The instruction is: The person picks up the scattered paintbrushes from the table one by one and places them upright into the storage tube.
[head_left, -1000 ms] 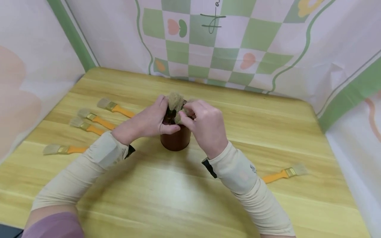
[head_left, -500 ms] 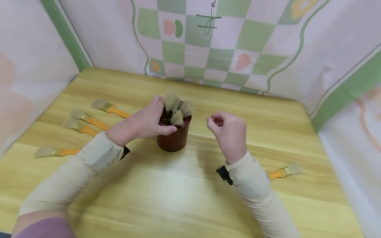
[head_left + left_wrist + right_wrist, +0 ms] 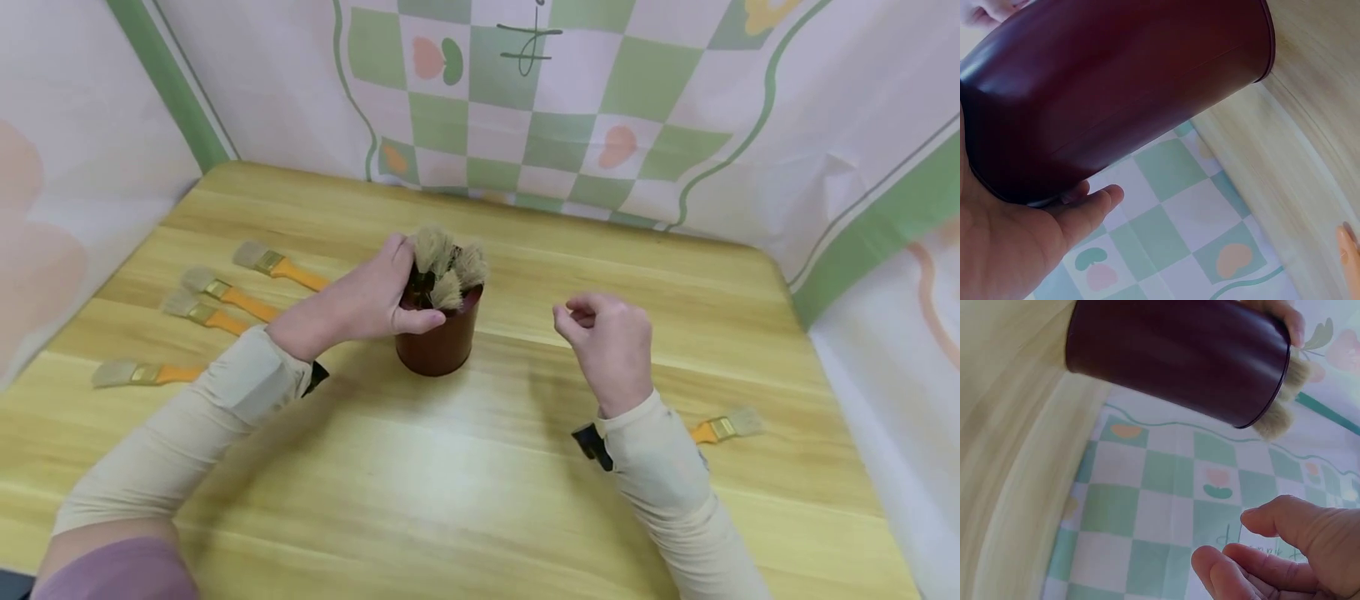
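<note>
A reddish-brown round pot [image 3: 435, 346] stands upright on the wooden table in the head view. Several paintbrushes [image 3: 447, 290] stand in it, pale bristles up, their handles hidden inside. My left hand [image 3: 352, 304] grips the pot's rim from the left, thumb across the near side and the other fingers round the far side. In the left wrist view the dark wall of the pot [image 3: 1122, 94] fills much of the picture. To the right of the pot, apart from it, my right hand [image 3: 611, 350] hovers over the table with loosely curled fingers and nothing between them.
Several orange-handled paintbrushes [image 3: 296, 273] lie on the left of the wooden table [image 3: 420, 500], partly behind the left arm. Another paintbrush [image 3: 723, 428] lies on the right, its handle partly behind the right forearm. A green-checked cloth backdrop [image 3: 525, 125] rises behind the table.
My right hand has left the bristles of a brush in the pot and moved to the right, away from it. My left hand keeps its grip on the pot.
</note>
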The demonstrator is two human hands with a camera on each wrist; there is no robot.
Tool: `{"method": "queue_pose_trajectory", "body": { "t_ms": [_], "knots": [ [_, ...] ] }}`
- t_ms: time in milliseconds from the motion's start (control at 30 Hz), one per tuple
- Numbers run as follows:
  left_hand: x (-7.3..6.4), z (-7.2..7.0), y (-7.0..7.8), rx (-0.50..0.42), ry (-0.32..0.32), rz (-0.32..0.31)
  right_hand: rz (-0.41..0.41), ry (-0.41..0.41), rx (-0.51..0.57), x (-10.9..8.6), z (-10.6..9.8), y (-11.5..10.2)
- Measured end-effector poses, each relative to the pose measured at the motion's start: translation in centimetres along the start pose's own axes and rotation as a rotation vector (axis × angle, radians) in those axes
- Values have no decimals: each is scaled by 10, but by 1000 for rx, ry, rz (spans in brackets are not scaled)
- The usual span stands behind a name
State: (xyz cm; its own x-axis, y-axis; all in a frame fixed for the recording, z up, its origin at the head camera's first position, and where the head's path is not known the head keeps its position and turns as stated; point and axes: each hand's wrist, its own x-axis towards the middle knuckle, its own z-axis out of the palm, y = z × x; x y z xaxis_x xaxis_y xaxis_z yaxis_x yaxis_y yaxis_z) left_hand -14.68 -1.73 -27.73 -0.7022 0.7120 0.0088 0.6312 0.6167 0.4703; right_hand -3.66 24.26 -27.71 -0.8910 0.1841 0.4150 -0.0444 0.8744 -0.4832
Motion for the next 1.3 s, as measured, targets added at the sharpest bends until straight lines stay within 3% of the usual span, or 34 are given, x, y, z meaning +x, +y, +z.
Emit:
{"method": "queue_pose_trajectory", "body": {
  "t_ms": [267, 433, 700, 900, 1067, 1167, 1300],
  "knots": [
    [-1, -2, -3, 26, 11, 35, 38, -39, -59, -8, -1, 19],
    [-2, -2, -3, 35, 5, 24, 79, -94, -106, -14, -3, 34],
    [0, -4, -2, 44, -4, 24, 162, -155, -226, -32, -17, 72],
    [3, -6, -3, 39, 0, 40, 215, -126, -301, -48, -36, 107],
    [4, -7, -3, 43, 9, 43, 201, -135, -338, -55, -45, 118],
    [3, -5, -4, 44, 10, 39, 241, -198, -391, -58, -50, 119],
    [1, -4, -4, 33, 13, 40, 377, -376, -495, -60, -59, 119]
  ]
}}
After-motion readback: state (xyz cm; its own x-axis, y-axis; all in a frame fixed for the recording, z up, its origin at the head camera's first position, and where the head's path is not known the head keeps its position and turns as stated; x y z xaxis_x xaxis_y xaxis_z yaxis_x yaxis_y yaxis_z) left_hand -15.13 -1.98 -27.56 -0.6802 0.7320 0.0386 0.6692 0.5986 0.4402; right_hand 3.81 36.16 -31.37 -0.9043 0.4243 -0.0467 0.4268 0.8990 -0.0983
